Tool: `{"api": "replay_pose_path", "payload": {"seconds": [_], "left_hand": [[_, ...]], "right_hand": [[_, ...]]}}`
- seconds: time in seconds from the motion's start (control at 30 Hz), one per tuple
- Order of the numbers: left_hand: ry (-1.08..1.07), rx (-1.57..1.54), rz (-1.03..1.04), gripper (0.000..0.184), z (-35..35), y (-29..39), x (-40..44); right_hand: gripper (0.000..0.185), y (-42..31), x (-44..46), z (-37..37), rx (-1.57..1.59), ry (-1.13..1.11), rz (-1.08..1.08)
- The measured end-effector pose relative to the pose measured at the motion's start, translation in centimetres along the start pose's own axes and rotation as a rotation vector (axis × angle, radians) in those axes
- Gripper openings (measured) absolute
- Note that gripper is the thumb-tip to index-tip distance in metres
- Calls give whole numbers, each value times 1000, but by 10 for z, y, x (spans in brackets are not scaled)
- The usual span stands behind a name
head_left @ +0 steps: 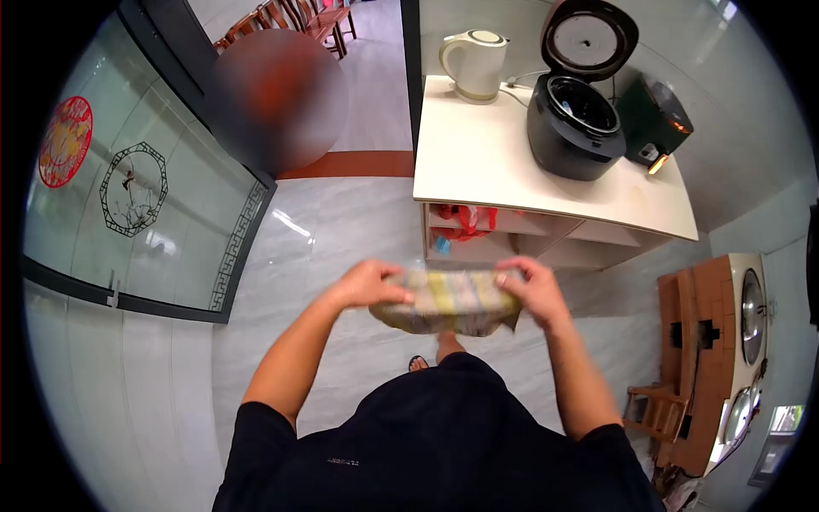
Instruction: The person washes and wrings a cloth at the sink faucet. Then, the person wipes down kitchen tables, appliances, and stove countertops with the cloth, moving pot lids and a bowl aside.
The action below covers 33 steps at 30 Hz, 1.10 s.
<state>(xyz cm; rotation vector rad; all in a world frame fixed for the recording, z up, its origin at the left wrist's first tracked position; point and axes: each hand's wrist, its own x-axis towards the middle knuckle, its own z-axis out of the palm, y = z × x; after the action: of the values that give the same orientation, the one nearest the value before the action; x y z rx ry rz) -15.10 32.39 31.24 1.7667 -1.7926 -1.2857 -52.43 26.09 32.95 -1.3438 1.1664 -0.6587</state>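
1 striped cloth (448, 294), yellow and grey, folded or bunched, slightly blurred. It's in the air in front of the torso, over the tiled floor (299, 222), short of the cabinet (610, 232). 2 hands on it: left hand (533, 288) pinches one end, right hand (371, 284) pinches the other, both closed on the fabric.

Cabinet top: 3 appliances. 1 cream kettle (479, 72), upright, lid down, contents not visible. 1 rice cooker (567, 141), lid up, dark pot inside; can't tell if there's food in it. 1 dark green appliance (640, 115) just beside the cooker, contents can't be told.

Cabinet shelves, left section: red plastic (471, 220) plus 1 small blue item (442, 245), type unclear.

Far right: 1 brick stove (712, 350) with 2 round metal pans or lids (752, 316), can't tell which. 1 wooden stool (655, 414) near the stove. Glass door (171, 111) on the other side: 2 decals, 1 red.
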Motion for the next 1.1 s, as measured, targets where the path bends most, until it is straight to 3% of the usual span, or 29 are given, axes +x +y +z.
{"api": "replay_pose_path", "payload": {"seconds": [0.03,0.07,0.13,0.2,0.3,0.33,0.4,0.47,0.57,0.87,1.03,1.1], "left_hand": [[43,-54,-28,60,-23,15,21],[88,-105,-56,65,-49,35,47],[292,-349,71,79,-86,49,105],[592,-11,91,86,-109,88,145],[874,379,234,74,-92,50,229],[856,286,317,69,-71,41,252],[831,382,236,64,-14,39,283],[738,413,178,56,36,0,311],[670,495,28,57,54,-8,313],[542,486,-83,59,19,5,334],[620,483,16,56,-38,-6,409],[701,449,203,55,-76,-24,465]], "right_hand": [[34,-7,30,-11,-110,85,-156],[33,-39,52,-17,-170,137,-160],[35,-72,111,-31,-400,279,-272],[55,-93,166,-32,-854,541,-427],[67,-72,250,-13,-910,677,-595],[69,-57,273,1,-928,603,-529],[73,-13,302,32,-964,443,-391],[76,48,313,48,-1042,343,-397],[81,66,318,50,-1089,206,-351],[81,41,361,47,-1072,103,-286],[75,26,440,57,-1021,245,-282],[71,19,491,61,-998,358,-322]]}}
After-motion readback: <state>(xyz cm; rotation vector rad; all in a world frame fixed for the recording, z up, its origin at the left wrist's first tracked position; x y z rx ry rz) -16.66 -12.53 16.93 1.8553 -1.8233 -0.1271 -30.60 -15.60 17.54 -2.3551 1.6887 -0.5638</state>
